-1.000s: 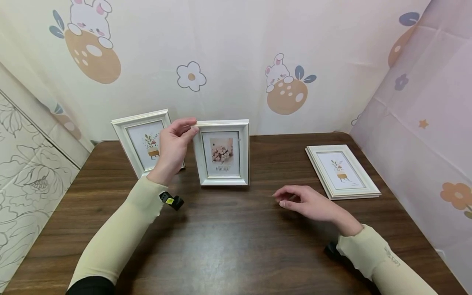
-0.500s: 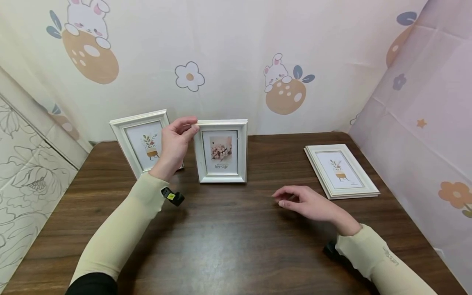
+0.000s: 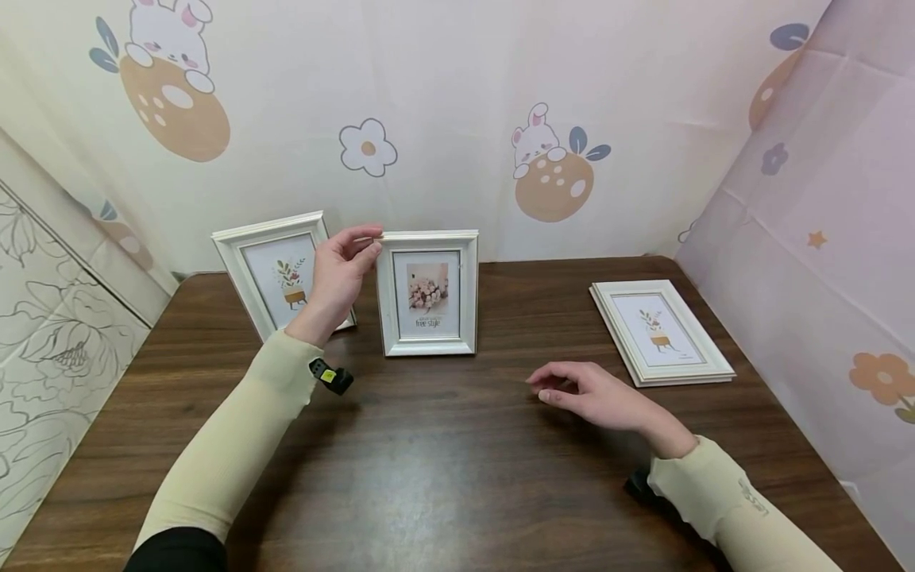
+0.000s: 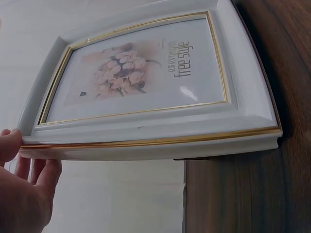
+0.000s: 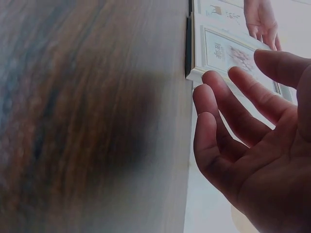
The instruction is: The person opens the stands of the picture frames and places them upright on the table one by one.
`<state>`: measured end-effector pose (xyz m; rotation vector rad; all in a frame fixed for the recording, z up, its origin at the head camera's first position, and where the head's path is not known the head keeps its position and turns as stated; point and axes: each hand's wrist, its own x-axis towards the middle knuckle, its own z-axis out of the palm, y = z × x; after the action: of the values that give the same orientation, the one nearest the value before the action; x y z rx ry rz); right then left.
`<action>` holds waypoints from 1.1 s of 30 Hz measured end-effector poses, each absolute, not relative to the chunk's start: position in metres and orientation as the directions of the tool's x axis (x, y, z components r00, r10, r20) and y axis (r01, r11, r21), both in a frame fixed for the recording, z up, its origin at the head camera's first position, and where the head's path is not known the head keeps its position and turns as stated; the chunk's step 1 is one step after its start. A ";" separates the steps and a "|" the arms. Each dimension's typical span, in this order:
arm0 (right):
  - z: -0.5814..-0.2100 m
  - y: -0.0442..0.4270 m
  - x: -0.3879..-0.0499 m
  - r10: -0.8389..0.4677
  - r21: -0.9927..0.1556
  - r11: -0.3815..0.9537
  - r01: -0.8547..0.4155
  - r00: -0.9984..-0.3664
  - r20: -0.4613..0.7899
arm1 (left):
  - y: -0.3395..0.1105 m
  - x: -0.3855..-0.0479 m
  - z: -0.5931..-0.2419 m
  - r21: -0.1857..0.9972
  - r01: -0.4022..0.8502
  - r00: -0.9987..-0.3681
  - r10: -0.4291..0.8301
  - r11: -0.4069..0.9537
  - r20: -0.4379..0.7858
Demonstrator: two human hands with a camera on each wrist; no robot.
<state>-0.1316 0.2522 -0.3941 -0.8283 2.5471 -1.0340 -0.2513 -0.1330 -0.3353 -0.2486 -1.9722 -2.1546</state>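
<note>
A white picture frame [image 3: 427,347] with a pink flower print and "free style" lettering stands upright near the back of the table. My left hand [image 3: 337,278] pinches its upper left corner. In the left wrist view the thumb [image 4: 10,144] lies at the front edge and the fingers [image 4: 48,177] behind it. A second white frame [image 3: 266,230] with a plant print stands to the left, partly hidden by that hand. My right hand [image 3: 600,401] hovers low over the table, holding nothing, its fingers [image 5: 243,124] loosely bent.
More white picture frames lie stacked flat at the right, the top frame [image 3: 715,372] showing a plant print. Behind the dark wooden table [image 3: 443,469] hangs a patterned curtain [image 3: 443,119], close to the standing frames.
My left thumb has shifted slightly left at the corner of the flower-print frame. That frame has moved very little. My right hand stays nearly in place.
</note>
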 end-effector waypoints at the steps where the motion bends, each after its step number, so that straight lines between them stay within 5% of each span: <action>1: -0.394 0.252 -0.132 -0.599 -0.704 0.582 -0.406 -0.800 -0.034 | -0.133 -0.251 -0.335 0.960 0.266 -0.964 -0.037 -0.086 0.264; 14: -0.391 0.253 -0.130 -0.584 -0.705 0.592 -0.390 -0.811 -0.041 | -0.143 -0.249 -0.341 0.969 0.246 -0.966 0.090 0.016 0.244; 33: -0.383 0.261 -0.131 -0.538 -0.678 0.618 -0.398 -0.843 0.005 | -0.157 -0.232 -0.341 0.942 0.331 -0.940 0.110 0.051 0.324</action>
<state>-0.1308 0.2607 -0.3825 -0.7739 2.6430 -1.0341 -0.2316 -0.1567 -0.3406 -0.4571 -2.1513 -2.0055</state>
